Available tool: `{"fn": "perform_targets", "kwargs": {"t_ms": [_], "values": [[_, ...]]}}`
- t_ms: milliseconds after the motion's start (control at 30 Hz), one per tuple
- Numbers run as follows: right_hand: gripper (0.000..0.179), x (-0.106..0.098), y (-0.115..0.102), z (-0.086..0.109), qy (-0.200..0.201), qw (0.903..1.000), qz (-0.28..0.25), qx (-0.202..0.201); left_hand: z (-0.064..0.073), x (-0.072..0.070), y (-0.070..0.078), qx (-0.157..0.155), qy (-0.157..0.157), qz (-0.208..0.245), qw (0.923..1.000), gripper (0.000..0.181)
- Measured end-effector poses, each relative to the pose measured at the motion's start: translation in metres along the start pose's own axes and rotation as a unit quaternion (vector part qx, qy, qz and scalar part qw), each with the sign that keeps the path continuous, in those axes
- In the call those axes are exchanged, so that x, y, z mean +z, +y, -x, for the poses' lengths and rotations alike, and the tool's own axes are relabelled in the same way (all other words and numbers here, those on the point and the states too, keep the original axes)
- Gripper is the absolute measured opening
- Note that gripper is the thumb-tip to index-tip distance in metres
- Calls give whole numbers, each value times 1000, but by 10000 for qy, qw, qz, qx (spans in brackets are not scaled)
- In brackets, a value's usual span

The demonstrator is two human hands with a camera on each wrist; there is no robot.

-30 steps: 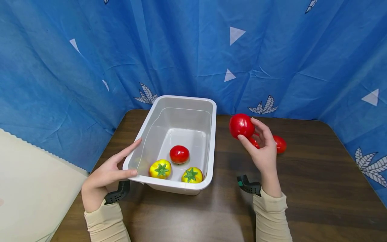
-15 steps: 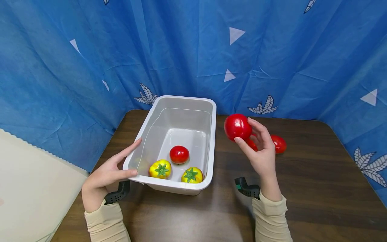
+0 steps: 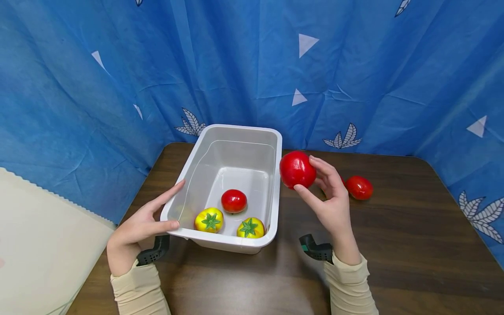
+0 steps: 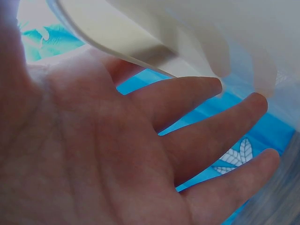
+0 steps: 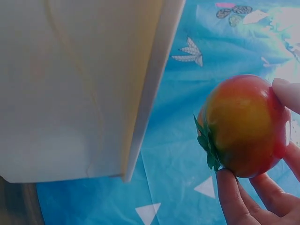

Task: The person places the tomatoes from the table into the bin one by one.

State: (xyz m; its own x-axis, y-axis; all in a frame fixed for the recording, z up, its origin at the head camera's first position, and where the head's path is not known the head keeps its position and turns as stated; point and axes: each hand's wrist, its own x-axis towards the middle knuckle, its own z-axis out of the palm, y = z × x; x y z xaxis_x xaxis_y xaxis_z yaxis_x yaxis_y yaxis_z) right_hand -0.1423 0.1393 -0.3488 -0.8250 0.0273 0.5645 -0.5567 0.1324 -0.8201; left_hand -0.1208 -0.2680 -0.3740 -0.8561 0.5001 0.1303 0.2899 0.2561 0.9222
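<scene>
My right hand pinches a glossy toy tomato between thumb and fingertips, just right of the bin's right rim. In the right wrist view that tomato shows a yellow-orange side and green leaves. At the near left corner of the grey plastic bin, my left hand grips the rim, thumb and index finger over it. Its other fingers spread along the outer wall in the left wrist view. Inside the bin lie a red tomato and two yellow ones with green leaves up.
Another red tomato lies on the dark wooden table, right of my right hand. Beside it, a further red piece is mostly hidden behind the hand. A blue curtain hangs behind the table; a pale cloth is at left.
My right hand has moved left and slightly down with the tomato, bringing it to the bin's right rim. More of the tomato on the table shows. The left hand and bin have stayed put.
</scene>
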Motion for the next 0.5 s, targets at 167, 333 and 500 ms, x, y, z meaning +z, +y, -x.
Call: {"fn": "perform_targets", "kwargs": {"t_ms": [167,333,500], "values": [[64,7,0,1,-250,9996,-27,-122,0,0,0,42,7,3,10000,84],[65,14,-1,3,-533,9985,70,-123,0,0,-1,58,32,-2,10000,85],[65,20,-4,5,-857,9959,287,-7,0,0,-1,46,35,9,10000,85]]}}
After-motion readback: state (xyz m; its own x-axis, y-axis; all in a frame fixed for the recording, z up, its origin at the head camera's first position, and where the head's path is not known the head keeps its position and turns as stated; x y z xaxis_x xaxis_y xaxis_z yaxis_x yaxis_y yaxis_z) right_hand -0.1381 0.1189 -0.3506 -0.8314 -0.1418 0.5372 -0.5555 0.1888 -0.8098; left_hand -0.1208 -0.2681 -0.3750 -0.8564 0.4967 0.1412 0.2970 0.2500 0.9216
